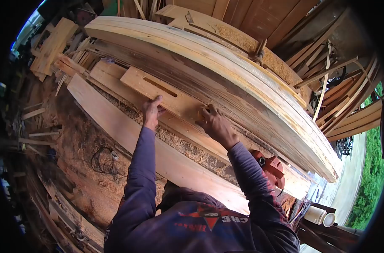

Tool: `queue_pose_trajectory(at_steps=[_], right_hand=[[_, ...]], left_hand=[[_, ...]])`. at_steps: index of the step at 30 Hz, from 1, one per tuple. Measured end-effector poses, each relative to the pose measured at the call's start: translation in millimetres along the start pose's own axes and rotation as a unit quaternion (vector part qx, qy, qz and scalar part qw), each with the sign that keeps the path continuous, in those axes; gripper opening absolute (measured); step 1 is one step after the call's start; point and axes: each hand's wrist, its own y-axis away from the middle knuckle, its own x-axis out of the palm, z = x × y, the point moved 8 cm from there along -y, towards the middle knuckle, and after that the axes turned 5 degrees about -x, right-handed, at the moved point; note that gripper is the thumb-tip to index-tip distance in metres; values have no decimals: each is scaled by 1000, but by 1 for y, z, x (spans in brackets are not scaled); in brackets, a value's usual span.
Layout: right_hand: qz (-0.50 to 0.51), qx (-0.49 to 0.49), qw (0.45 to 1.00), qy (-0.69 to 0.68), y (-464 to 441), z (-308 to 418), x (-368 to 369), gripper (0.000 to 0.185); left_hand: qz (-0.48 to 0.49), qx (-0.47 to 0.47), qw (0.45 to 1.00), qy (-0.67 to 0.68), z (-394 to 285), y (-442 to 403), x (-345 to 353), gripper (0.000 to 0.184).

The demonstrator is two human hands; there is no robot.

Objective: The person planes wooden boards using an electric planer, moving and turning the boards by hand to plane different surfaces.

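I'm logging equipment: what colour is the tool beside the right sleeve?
The tool is red, best seen in the head view.

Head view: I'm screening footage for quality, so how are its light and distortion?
Head view: strong fisheye distortion appears to bow the stacked planks, with black corners; head view: glare whitens ground beside the greenery, left edge dim; head view: slotted board fairly clear.

My desk (107,114): long timber, runs 10 to 4 o'clock. Loose shavings (187,147) fill a strip along the middle. Thick stack of long planks (192,50) on its far side, sweeping 11 to 4. Red power tool (274,169) at 4. Lower board (106,75) toward 10, slotted board (179,105) on top. Floor (78,147) at 8: brown, littered, tangled black cable (102,162) on it.
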Motion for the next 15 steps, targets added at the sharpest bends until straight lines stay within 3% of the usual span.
queue_pose_trajectory(at_steps=[1, 2, 5, 7, 9, 10, 11, 13, 15], right_hand=[[48, -7, 996, -70, -7, -3, 17, 49], [22, -58, 998, -20, -7, 3, 8, 41], [-7, -59, 998, -28, 9, 5, -42, 42], [-88, 15, 996, -22, 23, -4, -104, 41], [-260, 10, 965, 18, 34, -24, -181, 44], [-317, -4, 941, 116, 40, -36, -216, 41], [-310, 70, 939, 129, 43, -64, -240, 36], [-294, 90, 927, 215, 51, -118, -258, 35], [-155, 202, 956, 145, 60, -193, -232, 35]], left_hand=[[8, 2, 1000, -3, 2, -3, -2, 50], [-14, 1, 1000, -10, 5, -6, -6, 51], [-65, 7, 998, -3, 22, -10, -8, 55], [-116, -1, 993, 6, 19, 3, -4, 61], [-131, 6, 990, 55, 11, 23, 10, 62], [-112, 39, 990, 79, 15, 16, 13, 63], [-105, 51, 988, 99, 15, 13, 16, 63], [-90, 75, 983, 139, 14, 6, 21, 63], [-75, 122, 977, 159, 21, -10, 22, 62]])
